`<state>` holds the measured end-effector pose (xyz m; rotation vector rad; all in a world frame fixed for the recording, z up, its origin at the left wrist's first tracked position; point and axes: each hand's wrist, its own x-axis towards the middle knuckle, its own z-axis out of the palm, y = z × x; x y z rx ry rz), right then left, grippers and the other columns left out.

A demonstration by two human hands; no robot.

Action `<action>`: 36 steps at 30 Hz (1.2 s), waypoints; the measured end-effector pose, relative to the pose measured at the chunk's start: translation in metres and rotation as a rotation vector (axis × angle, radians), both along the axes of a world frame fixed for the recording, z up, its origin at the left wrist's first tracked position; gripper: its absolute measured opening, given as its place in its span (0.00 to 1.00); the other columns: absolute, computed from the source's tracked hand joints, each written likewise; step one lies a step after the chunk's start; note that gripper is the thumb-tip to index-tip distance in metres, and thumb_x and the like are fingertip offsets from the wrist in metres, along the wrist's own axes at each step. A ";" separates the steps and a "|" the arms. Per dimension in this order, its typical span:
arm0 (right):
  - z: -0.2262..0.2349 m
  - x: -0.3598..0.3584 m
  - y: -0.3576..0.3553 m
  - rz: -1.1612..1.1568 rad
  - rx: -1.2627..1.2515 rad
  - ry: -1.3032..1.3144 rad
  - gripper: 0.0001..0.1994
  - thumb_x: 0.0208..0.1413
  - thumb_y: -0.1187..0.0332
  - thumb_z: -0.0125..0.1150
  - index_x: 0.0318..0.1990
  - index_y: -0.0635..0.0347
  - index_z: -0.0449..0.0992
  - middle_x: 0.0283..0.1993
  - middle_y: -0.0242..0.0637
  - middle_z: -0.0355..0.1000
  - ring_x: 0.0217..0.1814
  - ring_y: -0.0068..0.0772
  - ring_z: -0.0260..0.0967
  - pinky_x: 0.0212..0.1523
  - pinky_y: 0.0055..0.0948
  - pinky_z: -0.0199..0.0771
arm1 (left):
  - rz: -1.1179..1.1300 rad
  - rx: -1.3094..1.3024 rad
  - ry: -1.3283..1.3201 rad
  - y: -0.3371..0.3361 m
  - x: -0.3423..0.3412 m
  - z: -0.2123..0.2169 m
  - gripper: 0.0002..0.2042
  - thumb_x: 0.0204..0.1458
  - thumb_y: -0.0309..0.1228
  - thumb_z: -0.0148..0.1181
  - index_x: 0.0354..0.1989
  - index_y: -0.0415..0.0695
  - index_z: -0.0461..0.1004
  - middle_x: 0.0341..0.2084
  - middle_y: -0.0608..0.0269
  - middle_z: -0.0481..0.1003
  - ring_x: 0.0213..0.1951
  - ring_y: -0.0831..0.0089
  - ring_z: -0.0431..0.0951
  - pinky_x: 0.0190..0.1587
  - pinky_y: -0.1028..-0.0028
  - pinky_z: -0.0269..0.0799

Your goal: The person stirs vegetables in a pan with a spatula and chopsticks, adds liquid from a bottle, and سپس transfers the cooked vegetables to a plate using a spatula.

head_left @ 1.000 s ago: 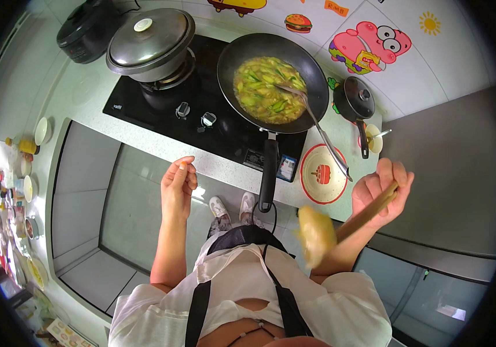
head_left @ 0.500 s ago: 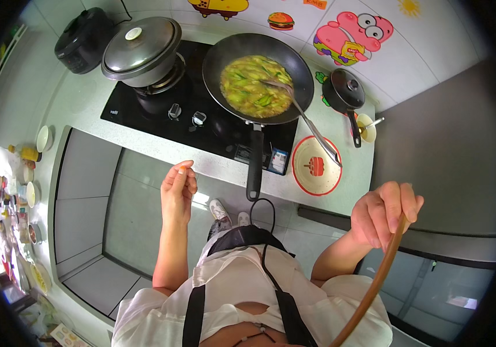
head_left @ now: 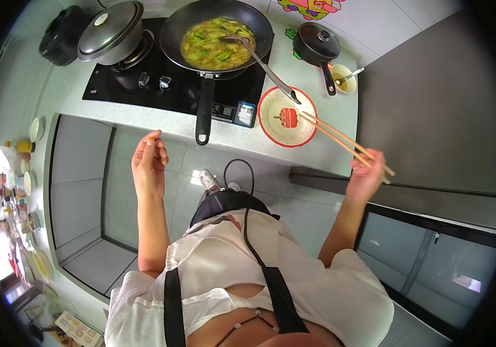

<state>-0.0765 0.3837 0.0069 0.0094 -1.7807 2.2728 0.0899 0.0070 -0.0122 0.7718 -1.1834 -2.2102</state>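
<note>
My right hand (head_left: 366, 176) grips a pair of wooden chopsticks (head_left: 343, 140), their tips over the red-rimmed white bowl (head_left: 271, 130) near the counter's front edge. Raised in front of the counter, my left hand (head_left: 149, 159) pinches a small orange piece (head_left: 151, 139), too small to name. Behind them, a black wok (head_left: 173, 34) sits on the cooktop with sliced green vegetables (head_left: 216, 43) in yellowish liquid. A metal spatula (head_left: 268, 69) rests with its head in the food and its handle end over the bowl.
A lidded steel pot (head_left: 112, 34) stands on the left burner, beside a black appliance (head_left: 63, 37). At right are a small lidded black saucepan (head_left: 317, 43) and a cup (head_left: 349, 85) with a spoon. The wok's handle (head_left: 204, 110) juts past the counter edge. A grey cabinet (head_left: 427, 110) rises at right.
The chopsticks in my right hand have swung from near my body to over the bowl. My left hand keeps its pinch. The view has shifted, so the counter appears higher and further left.
</note>
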 end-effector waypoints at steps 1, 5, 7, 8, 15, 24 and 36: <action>-0.017 0.003 -0.009 -0.146 0.164 0.018 0.10 0.56 0.65 0.48 0.31 0.62 0.72 0.31 0.37 0.68 0.22 0.24 0.67 0.20 0.19 0.74 | 0.003 -0.005 -0.011 0.004 0.001 -0.001 0.10 0.55 0.31 0.49 0.40 0.39 0.71 0.24 0.69 0.70 0.23 0.85 0.67 0.24 0.86 0.61; -0.078 0.006 -0.031 0.095 0.821 0.471 0.05 0.47 0.76 0.58 0.32 0.63 0.71 0.36 0.39 0.66 0.36 0.34 0.69 0.33 0.31 0.70 | 0.024 -0.056 -0.083 0.020 0.013 -0.014 0.09 0.55 0.31 0.49 0.39 0.40 0.72 0.24 0.70 0.70 0.22 0.85 0.66 0.23 0.86 0.59; -0.079 0.009 -0.058 0.148 0.992 0.552 0.06 0.46 0.76 0.58 0.33 0.59 0.71 0.37 0.41 0.64 0.35 0.38 0.68 0.32 0.33 0.69 | 0.058 -0.082 -0.150 0.030 0.024 -0.022 0.09 0.55 0.31 0.49 0.38 0.42 0.73 0.23 0.70 0.70 0.21 0.86 0.65 0.23 0.86 0.59; -0.095 0.006 -0.062 0.181 1.009 0.520 0.07 0.46 0.77 0.57 0.34 0.58 0.71 0.38 0.41 0.63 0.35 0.40 0.68 0.32 0.34 0.69 | 0.067 -0.096 -0.185 0.036 0.028 -0.025 0.08 0.55 0.31 0.50 0.38 0.42 0.73 0.23 0.70 0.69 0.21 0.85 0.65 0.23 0.86 0.58; -0.134 -0.035 -0.075 0.290 1.188 0.580 0.11 0.44 0.79 0.54 0.38 0.56 0.69 0.41 0.43 0.62 0.38 0.44 0.67 0.35 0.34 0.70 | 0.020 -0.250 -0.326 0.061 0.066 -0.045 0.09 0.53 0.30 0.50 0.37 0.40 0.73 0.22 0.69 0.69 0.21 0.84 0.65 0.24 0.83 0.58; -0.175 -0.069 -0.094 0.607 0.714 0.155 0.15 0.56 0.68 0.48 0.49 0.66 0.68 0.50 0.39 0.65 0.50 0.30 0.63 0.51 0.24 0.61 | 0.230 -0.235 -0.369 0.048 0.129 -0.041 0.10 0.52 0.32 0.50 0.38 0.41 0.73 0.24 0.69 0.70 0.23 0.83 0.66 0.25 0.82 0.61; -0.072 0.047 -0.200 0.433 1.053 0.706 0.05 0.43 0.81 0.48 0.25 0.62 0.71 0.32 0.39 0.68 0.34 0.38 0.67 0.35 0.32 0.68 | 0.390 -0.217 -0.298 -0.019 0.215 -0.031 0.11 0.53 0.33 0.48 0.38 0.41 0.72 0.24 0.72 0.67 0.24 0.84 0.65 0.28 0.82 0.63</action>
